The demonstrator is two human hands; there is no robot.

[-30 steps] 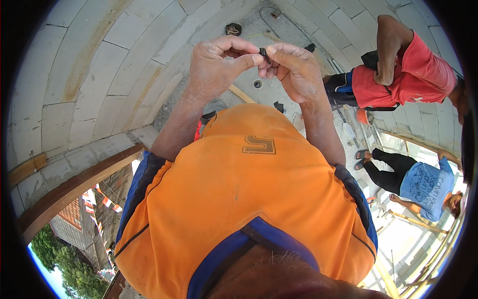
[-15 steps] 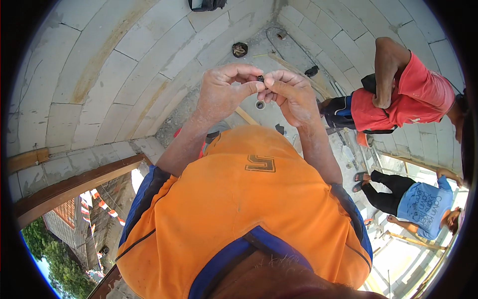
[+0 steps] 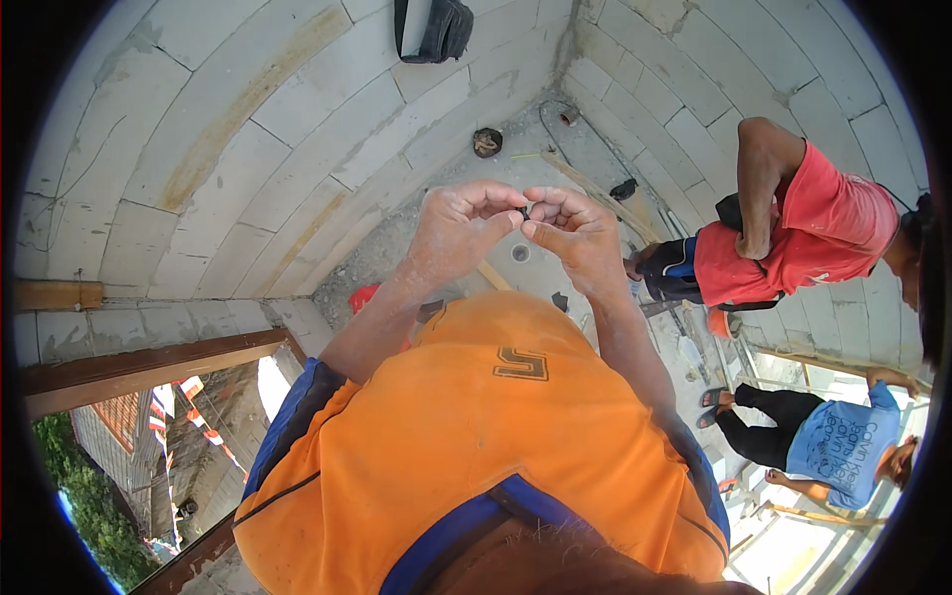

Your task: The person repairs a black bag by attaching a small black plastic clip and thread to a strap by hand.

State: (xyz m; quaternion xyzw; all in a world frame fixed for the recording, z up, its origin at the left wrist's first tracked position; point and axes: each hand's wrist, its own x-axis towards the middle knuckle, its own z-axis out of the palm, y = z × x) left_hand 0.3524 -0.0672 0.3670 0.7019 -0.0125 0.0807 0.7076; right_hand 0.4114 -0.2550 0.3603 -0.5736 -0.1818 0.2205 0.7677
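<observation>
Together, dusty left hand [image 3: 458, 230], powdery right hand [image 3: 579, 236], fingertip grip pinching small dark piece [image 3: 526, 212]

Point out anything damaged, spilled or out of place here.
Brown streaks mark the pale block wall on the left, standing out against its grey-white surface, perhaps stains. Nothing looks plainly spilled. The small dark piece between the left hand and right hand is too small to check for damage.

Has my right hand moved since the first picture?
Yes: relative to the round opening in the floor, the right hand has come lower and closer in the view, though the head camera moved too.
</observation>
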